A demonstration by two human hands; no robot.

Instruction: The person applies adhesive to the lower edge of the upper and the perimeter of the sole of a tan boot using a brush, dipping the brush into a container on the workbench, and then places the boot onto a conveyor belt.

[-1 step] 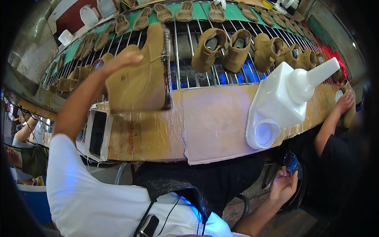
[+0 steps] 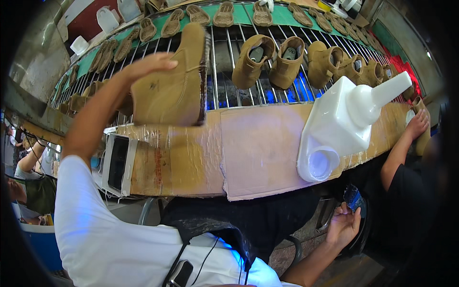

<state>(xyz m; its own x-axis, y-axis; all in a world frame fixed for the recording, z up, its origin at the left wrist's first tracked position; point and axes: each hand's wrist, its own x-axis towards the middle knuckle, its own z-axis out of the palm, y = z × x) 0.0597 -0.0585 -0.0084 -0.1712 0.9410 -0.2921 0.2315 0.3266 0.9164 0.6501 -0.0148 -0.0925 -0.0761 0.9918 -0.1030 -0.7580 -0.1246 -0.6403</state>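
Observation:
My left hand [image 2: 155, 66] is closed on a tan boot [image 2: 165, 98], held toe up over the near edge of the metal rack, its dark underside edge facing right. The boot's lower end is slightly blurred. Low on the right, below the table's edge, my right hand [image 2: 343, 226] pinches a small flat blue piece [image 2: 353, 197] with a dark, crusted look; its exact kind cannot be made out. A white plastic dispenser [image 2: 337, 119] with a long spout and a round cup [image 2: 320, 163] at its base stands on the cardboard, above my right hand.
Cardboard [image 2: 267, 153] covers the work table. Behind it runs a barred metal rack [image 2: 222, 71] bearing tan shoes [image 2: 253, 62], with a row of soles [image 2: 223, 14] on a green strip beyond. A white-framed box [image 2: 118, 162] stands left. Another person's hand [image 2: 418, 123] holds a shoe at right.
My left hand and the boot have shifted slightly upward and away from the cardboard. My right hand stays in place with the blue piece.

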